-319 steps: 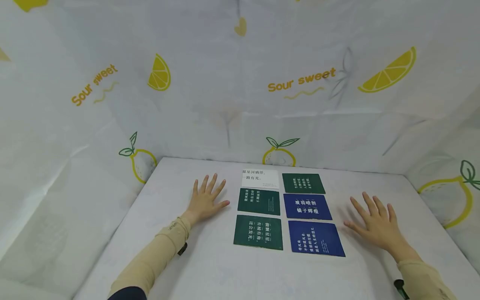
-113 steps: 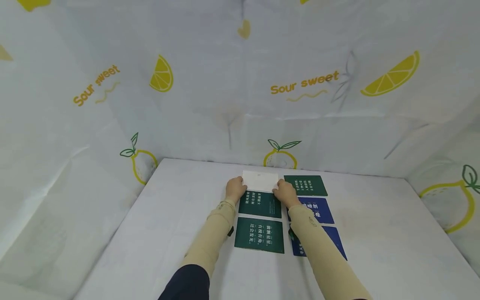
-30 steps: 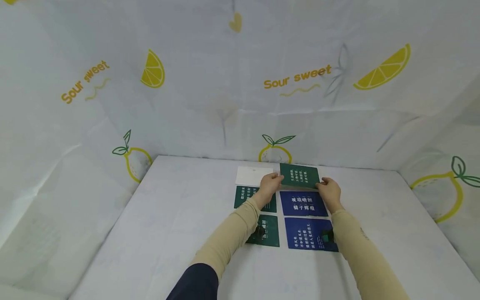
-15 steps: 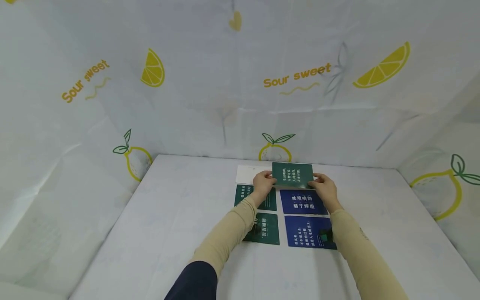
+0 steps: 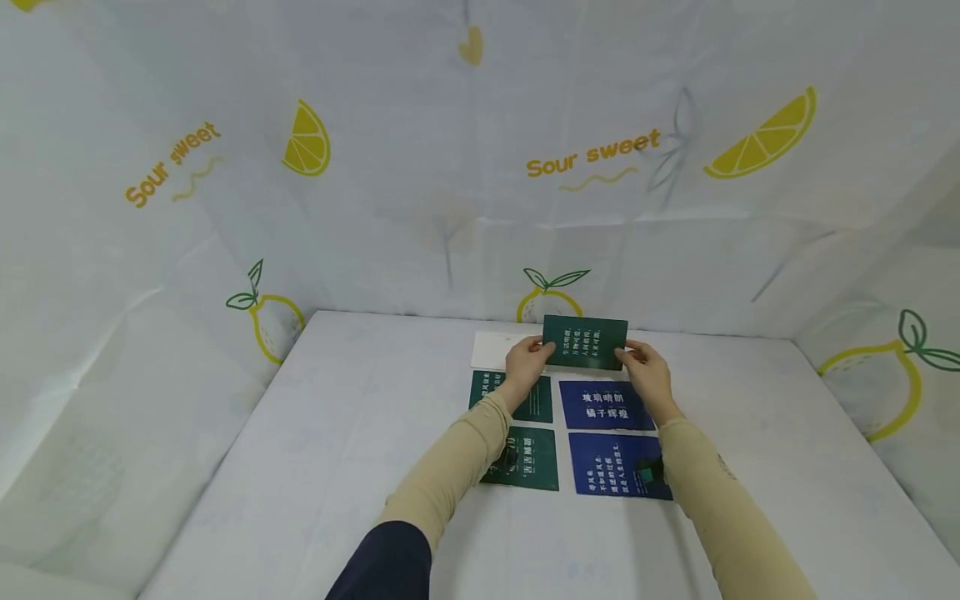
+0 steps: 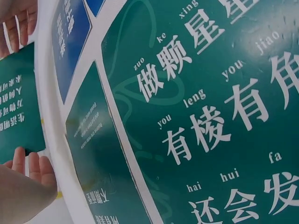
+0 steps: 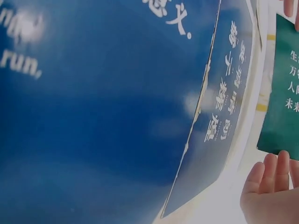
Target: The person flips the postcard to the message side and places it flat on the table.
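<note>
A green card [image 5: 585, 343] with white lettering is held up at the back of the table, tilted with its printed face toward me. My left hand [image 5: 525, 364] pinches its lower left corner and my right hand [image 5: 648, 375] pinches its lower right corner. Behind the left hand lies a white card [image 5: 491, 352], plain side up and partly covered. In the left wrist view the fingers [image 6: 46, 172] curl at the edge of the held card [image 6: 18, 105]. The right wrist view shows the fingertips [image 7: 282, 158] along that card's lower edge.
Under the left forearm lie two green cards, a middle one [image 5: 537, 404] and a front one [image 5: 536, 467]. To their right are a blue card [image 5: 600, 406] and a nearer blue card [image 5: 609, 467]. A lemon-printed white curtain [image 5: 420, 233] stands behind the white table [image 5: 315, 450].
Both hands first rested apart beside the cards. The white card, lettered earlier, now shows its plain side. The green card has been lifted from the back right, moved left and raised.
</note>
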`<move>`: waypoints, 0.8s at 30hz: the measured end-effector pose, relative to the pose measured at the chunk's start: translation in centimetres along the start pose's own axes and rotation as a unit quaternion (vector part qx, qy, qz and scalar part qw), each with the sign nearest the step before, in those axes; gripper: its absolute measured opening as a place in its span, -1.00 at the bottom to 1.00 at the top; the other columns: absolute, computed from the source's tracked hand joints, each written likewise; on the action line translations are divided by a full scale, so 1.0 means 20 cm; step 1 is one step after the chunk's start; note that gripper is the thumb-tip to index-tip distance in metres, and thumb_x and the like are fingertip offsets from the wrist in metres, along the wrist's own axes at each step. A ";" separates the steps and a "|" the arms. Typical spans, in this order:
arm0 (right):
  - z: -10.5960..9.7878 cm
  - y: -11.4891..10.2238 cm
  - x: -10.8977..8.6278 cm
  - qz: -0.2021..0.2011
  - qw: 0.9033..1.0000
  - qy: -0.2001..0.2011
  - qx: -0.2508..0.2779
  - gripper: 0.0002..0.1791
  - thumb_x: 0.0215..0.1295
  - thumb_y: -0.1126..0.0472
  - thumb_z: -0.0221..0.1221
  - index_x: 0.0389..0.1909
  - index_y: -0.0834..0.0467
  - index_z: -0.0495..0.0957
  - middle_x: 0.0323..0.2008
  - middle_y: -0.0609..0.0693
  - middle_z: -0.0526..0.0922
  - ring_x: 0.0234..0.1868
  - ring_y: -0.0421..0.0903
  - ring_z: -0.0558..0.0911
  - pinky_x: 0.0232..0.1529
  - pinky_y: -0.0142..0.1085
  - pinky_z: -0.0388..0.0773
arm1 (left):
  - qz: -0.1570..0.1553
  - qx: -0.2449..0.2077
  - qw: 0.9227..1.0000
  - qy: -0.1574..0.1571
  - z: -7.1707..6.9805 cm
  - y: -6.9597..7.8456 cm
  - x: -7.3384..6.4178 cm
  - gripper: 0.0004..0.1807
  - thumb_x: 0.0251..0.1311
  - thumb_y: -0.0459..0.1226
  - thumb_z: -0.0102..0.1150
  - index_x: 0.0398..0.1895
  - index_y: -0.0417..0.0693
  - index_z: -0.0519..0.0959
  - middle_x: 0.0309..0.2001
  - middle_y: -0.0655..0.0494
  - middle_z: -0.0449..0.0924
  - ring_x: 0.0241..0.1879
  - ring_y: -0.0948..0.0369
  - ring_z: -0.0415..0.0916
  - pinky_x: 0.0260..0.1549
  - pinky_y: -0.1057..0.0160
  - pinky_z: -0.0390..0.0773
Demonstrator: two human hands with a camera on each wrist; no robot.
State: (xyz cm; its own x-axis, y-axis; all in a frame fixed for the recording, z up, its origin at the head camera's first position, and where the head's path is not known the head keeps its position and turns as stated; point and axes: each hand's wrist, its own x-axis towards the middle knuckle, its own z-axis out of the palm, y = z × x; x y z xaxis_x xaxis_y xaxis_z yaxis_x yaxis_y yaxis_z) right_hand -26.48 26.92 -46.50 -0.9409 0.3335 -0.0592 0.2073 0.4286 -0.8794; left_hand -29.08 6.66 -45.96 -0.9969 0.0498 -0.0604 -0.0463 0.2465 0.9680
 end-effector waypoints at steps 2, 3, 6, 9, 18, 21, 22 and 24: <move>0.00 0.00 0.00 -0.001 1.000 -0.010 0.006 -0.22 0.29 -0.28 -0.06 0.34 0.19 0.21 0.22 0.26 0.36 0.23 0.17 0.34 0.22 0.03 0.31 | 0.005 -0.010 1.000 -0.008 0.00 0.00 0.00 -0.45 0.23 -0.01 0.09 0.21 -0.11 0.43 0.08 -0.03 0.55 0.10 0.10 0.47 0.04 0.18 0.50; -0.01 -0.01 -0.01 -0.003 1.000 -0.015 0.008 -0.17 0.27 -0.34 -0.11 0.35 0.19 0.19 0.25 0.27 0.34 0.27 0.18 0.32 0.27 0.04 0.26 | 0.008 -0.014 1.000 -0.012 0.00 0.00 0.00 -0.42 0.22 0.02 0.09 0.21 -0.12 0.42 0.10 -0.03 0.54 0.12 0.09 0.46 0.06 0.17 0.49; -0.01 -0.01 -0.01 -0.008 1.000 -0.021 0.021 -0.08 0.21 -0.44 -0.19 0.34 0.20 0.21 0.27 0.27 0.35 0.28 0.20 0.34 0.30 0.03 0.24 | 0.017 -0.027 0.999 -0.011 0.00 0.01 0.00 -0.38 0.18 0.06 0.12 0.18 -0.16 0.43 0.09 -0.06 0.55 0.11 0.07 0.48 0.04 0.16 0.51; -0.01 -0.01 0.00 -0.024 0.998 -0.023 0.046 -0.11 0.25 -0.42 -0.21 0.31 0.22 0.26 0.27 0.25 0.36 0.28 0.17 0.35 0.30 -0.01 0.25 | 0.022 -0.033 0.999 0.005 0.00 0.01 0.01 -0.42 0.17 0.09 0.12 0.09 -0.15 0.49 0.02 -0.05 0.58 0.04 0.08 0.52 -0.04 0.18 0.54; 0.01 0.16 0.09 -0.051 0.995 -0.044 0.076 -0.11 0.19 -0.44 -0.11 0.38 0.07 0.17 0.36 0.21 0.24 0.33 0.13 0.29 0.33 -0.01 0.22 | 0.019 -0.066 0.997 -0.027 0.00 -0.01 0.02 -0.42 0.21 -0.02 0.13 0.19 -0.18 0.39 0.16 -0.08 0.49 0.18 0.06 0.42 0.11 0.13 0.46; -0.02 0.10 0.03 -0.039 0.994 -0.063 0.078 -0.19 0.30 -0.28 -0.08 0.41 0.14 0.09 0.39 0.23 0.17 0.33 0.16 0.27 0.34 0.00 0.20 | 0.020 -0.062 0.997 -0.047 0.00 -0.02 0.02 -0.44 0.22 -0.10 0.13 0.25 -0.11 0.36 0.23 -0.06 0.42 0.23 0.05 0.37 0.15 0.12 0.43; -0.03 0.08 0.02 -0.035 0.994 -0.068 0.077 -0.23 0.34 -0.21 -0.07 0.41 0.16 0.09 0.39 0.22 0.16 0.33 0.16 0.27 0.34 0.00 0.20 | 0.022 -0.059 0.997 -0.049 0.00 -0.02 0.02 -0.45 0.22 -0.12 0.13 0.26 -0.09 0.36 0.22 -0.06 0.42 0.22 0.05 0.38 0.13 0.13 0.45; -0.05 0.07 0.00 -0.030 0.994 -0.076 0.076 -0.26 0.35 -0.14 -0.03 0.41 0.18 0.08 0.39 0.20 0.16 0.28 0.14 0.30 0.32 -0.01 0.23 | 0.027 -0.045 0.997 -0.048 0.00 -0.02 0.02 -0.47 0.22 -0.18 0.14 0.27 -0.06 0.36 0.13 -0.05 0.47 0.10 0.10 0.46 0.00 0.23 0.51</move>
State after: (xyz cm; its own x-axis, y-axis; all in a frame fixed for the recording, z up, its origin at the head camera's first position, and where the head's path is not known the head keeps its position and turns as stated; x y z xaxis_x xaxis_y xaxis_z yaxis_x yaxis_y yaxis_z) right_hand -25.91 28.24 -47.25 -0.9824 0.1752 -0.0651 0.1176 0.3083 -0.9440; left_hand -29.53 6.53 -46.28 -0.9877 0.1543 -0.0255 -0.0016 0.1530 0.9882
